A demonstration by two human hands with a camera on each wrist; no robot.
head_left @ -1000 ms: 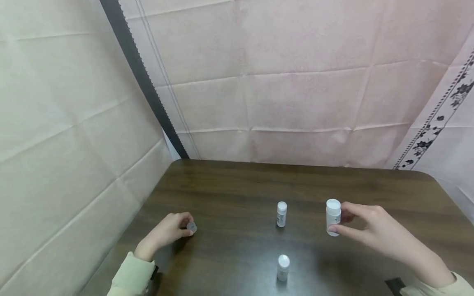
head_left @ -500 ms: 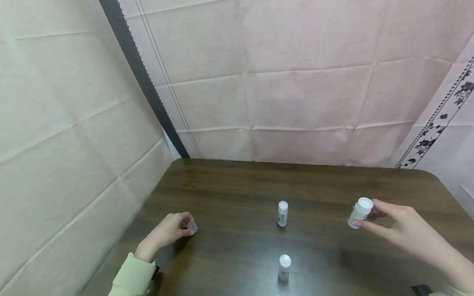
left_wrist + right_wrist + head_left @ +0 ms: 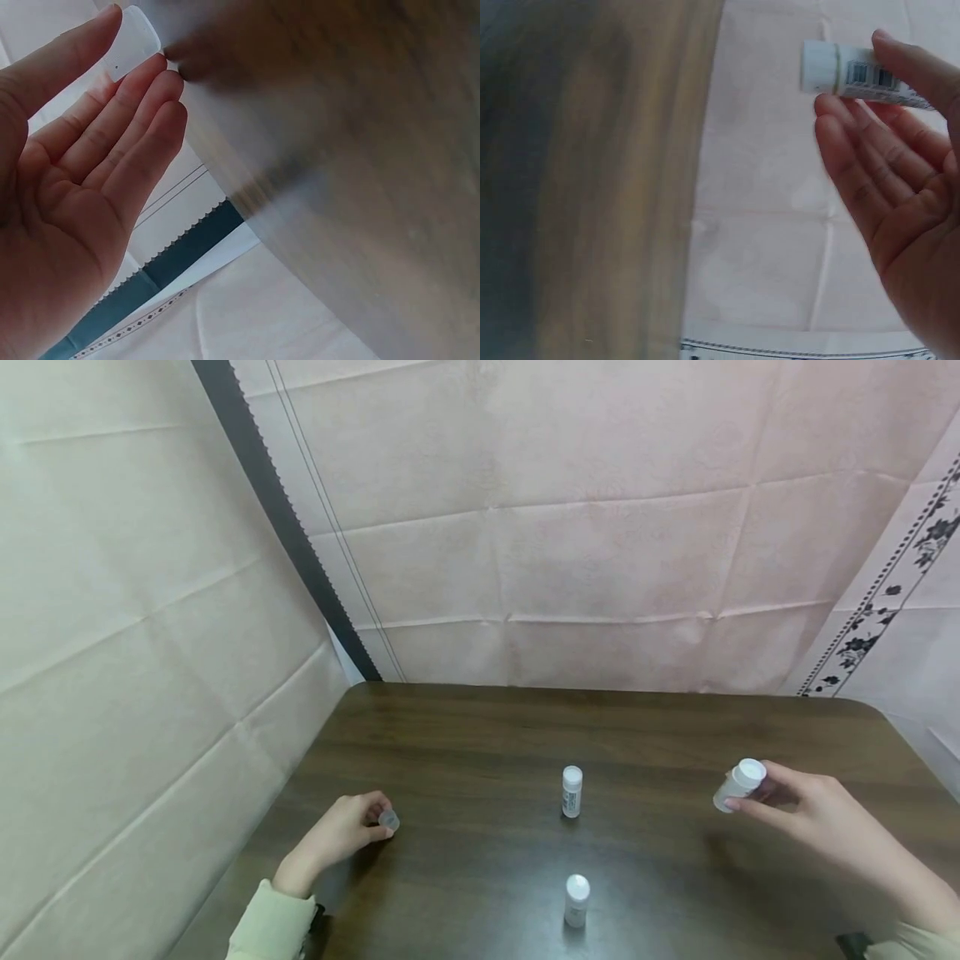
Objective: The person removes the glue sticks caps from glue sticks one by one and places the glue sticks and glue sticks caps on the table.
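Observation:
On the left of the head view, my left hand (image 3: 339, 832) pinches a small translucent round plastic piece (image 3: 388, 820) close above the table. In the left wrist view the piece (image 3: 135, 43) looks like a short clear cylinder between thumb and fingers. Over the table's right side, my right hand (image 3: 813, 806) holds a white capped bottle (image 3: 738, 786) between thumb and fingertips, tilted and raised off the surface. A barcode label shows on this bottle (image 3: 862, 73) in the right wrist view. Two smaller white bottles stand upright mid-table, one farther back (image 3: 572, 792) and one nearer (image 3: 577, 902).
The dark wooden table (image 3: 465, 735) ends at a back edge against a pale cloth wall (image 3: 600, 560). Another cloth sheet (image 3: 150, 693) hangs along the left side. Light-green sleeves (image 3: 272, 920) cover the forearms.
My right hand has carried the larger bottle to the right and tipped it from upright to tilted. The left hand and the two standing bottles stay put.

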